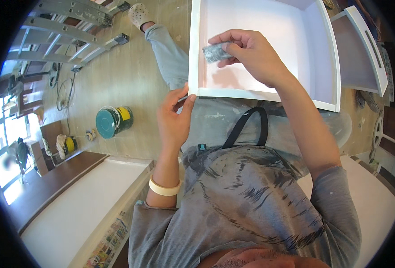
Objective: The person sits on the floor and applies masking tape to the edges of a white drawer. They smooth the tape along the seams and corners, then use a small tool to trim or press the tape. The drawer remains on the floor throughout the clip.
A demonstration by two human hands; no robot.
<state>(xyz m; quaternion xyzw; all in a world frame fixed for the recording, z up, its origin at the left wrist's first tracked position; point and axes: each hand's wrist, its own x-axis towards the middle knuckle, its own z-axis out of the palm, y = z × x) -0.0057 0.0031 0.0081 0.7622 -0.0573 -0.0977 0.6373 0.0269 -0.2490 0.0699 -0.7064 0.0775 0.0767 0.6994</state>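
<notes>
Small grey pad (215, 52) is inside the open white box (242, 93), close to its left wall; shadow suggests it's off the bottom, wall contact I can't tell. Risk: you've only got it on fingertips, so a snag could pop it loose, and a tilted edge could score the white face. Box could swing under a hard push, since your left hand (174, 114) steadies just one corner and I can't see the support underneath. Pose: your right hand (253, 52) is narrow, holding the pad between thumb and fingers, forearm crossing over the near rim. Left is a light thumb-and-finger pinch on the near-left corner, forearm coming straight up from below. Farther out, teal bucket (112, 122) sits on the floor to your left, well apart from both hands
</notes>
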